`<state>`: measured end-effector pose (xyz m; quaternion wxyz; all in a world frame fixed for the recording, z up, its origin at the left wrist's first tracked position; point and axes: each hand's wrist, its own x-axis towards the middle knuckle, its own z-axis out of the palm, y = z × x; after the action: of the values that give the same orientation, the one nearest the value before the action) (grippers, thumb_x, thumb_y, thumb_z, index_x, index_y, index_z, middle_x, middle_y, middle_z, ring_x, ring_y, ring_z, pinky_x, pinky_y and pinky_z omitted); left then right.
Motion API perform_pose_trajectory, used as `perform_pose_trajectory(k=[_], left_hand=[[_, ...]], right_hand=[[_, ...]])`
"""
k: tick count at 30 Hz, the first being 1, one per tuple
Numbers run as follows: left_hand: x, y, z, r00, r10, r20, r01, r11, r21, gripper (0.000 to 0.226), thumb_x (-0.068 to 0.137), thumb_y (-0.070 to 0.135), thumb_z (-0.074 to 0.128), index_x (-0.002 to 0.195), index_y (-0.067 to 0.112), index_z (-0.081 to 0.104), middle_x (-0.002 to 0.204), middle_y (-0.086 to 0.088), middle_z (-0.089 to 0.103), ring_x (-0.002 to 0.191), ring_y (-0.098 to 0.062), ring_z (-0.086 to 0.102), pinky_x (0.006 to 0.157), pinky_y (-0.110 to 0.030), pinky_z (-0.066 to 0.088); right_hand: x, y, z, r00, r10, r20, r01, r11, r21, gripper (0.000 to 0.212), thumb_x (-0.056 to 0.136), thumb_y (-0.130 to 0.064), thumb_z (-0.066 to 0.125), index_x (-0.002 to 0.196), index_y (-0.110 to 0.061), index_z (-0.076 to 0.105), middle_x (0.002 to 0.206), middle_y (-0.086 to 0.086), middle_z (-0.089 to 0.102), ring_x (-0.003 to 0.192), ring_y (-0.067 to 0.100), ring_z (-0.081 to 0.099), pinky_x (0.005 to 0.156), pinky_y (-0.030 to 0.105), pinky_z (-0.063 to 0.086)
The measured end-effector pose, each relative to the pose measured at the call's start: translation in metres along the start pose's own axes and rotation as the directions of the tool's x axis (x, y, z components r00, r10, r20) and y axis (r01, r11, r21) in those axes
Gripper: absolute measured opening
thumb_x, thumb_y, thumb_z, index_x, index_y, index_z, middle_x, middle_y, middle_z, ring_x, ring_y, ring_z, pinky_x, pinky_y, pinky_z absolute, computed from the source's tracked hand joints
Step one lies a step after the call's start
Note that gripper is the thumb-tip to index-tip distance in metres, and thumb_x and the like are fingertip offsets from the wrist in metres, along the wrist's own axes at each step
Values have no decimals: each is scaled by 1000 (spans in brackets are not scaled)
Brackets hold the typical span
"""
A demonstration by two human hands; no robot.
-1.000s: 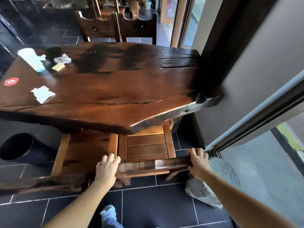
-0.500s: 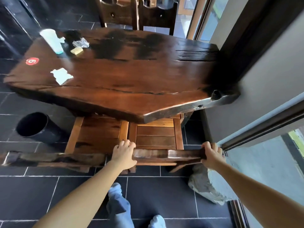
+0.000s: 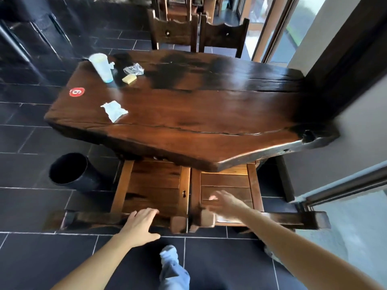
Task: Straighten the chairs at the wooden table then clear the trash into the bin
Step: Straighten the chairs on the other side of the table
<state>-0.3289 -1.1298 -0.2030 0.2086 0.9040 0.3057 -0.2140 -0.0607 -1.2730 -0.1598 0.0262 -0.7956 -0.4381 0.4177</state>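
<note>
The left hand (image 3: 140, 226) lies flat and open on the left chair (image 3: 150, 185); the right hand (image 3: 227, 205), blurry, looks open. Next, grab the trash.

Four chairs (image 3: 155, 185) (image 3: 226, 185) (image 3: 173, 31) (image 3: 224, 34), one table (image 3: 209, 105), one bin (image 3: 71, 171), one cup (image 3: 101, 66), two hands (image 3: 140, 225) (image 3: 228, 204)

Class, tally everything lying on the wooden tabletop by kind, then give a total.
Plastic cup: 1
Clear crumpled wrapper: 1
Yellow piece: 1
White napkin: 1
Red number sticker: 1
Total: 5

Window daylight from right — right hand (image 3: 227, 205) motion-blurred.
</note>
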Motion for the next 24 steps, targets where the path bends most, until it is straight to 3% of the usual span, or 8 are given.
perform_pose_trajectory(k=[4,8,10,12,14,19,22,24], left_hand=[[16,-10,-1,998,15,62,-20,998,67,70,82,50,57,141,21,31,142,2,40,131,-19,37,111,-41,23],[22,-3,8,999,-35,-23,38,988,149,56,84,49,58,131,21,43,127,1,50,117,-22,50,98,-41,35],[21,0,15,998,-59,-26,62,983,171,62,65,52,77,112,17,60,105,-4,63,95,-26,61,80,-45,46],[26,-3,23,996,10,-88,9,975,221,68,34,52,91,85,12,69,77,-6,64,69,-28,63,56,-45,49],[34,-6,24,993,74,-89,-45,958,284,69,29,54,90,77,9,68,70,-6,62,63,-27,60,48,-41,46],[36,-4,16,995,97,-12,-88,941,328,68,42,61,84,84,11,67,75,-5,61,69,-24,59,54,-37,46],[36,4,9,996,85,-9,-77,937,341,61,80,56,60,116,8,51,110,-9,55,103,-28,52,80,-40,41],[40,4,11,993,109,-48,-85,931,354,59,88,53,51,124,7,41,119,-10,48,111,-28,46,86,-40,37]], right_hand=[[11,-70,27,981,-113,158,138,978,-155,80,75,-64,64,140,-29,33,142,-1,46,126,23,47,104,47,39],[9,-105,43,951,-124,285,237,881,-409,88,72,-63,67,143,-25,32,143,-1,41,128,26,41,107,57,26],[11,-104,53,956,-166,242,267,834,-483,90,70,-61,70,141,-25,29,137,2,45,125,28,42,103,58,28],[15,-94,62,963,-212,165,267,830,-490,83,69,-55,72,135,-27,29,126,3,52,118,29,47,95,53,33],[17,-86,64,959,-257,116,281,829,-484,74,69,-49,72,129,-28,32,117,1,56,110,27,52,90,47,36],[21,-85,54,945,-305,115,323,825,-464,70,69,-45,71,124,-28,33,108,1,59,99,26,59,82,40,40],[21,-80,55,943,-311,113,328,827,-457,67,70,-42,70,125,-27,33,109,0,60,99,27,58,87,41,37],[20,-78,55,944,-312,106,326,835,-444,66,71,-39,69,126,-27,34,111,0,61,101,26,57,96,41,31]])
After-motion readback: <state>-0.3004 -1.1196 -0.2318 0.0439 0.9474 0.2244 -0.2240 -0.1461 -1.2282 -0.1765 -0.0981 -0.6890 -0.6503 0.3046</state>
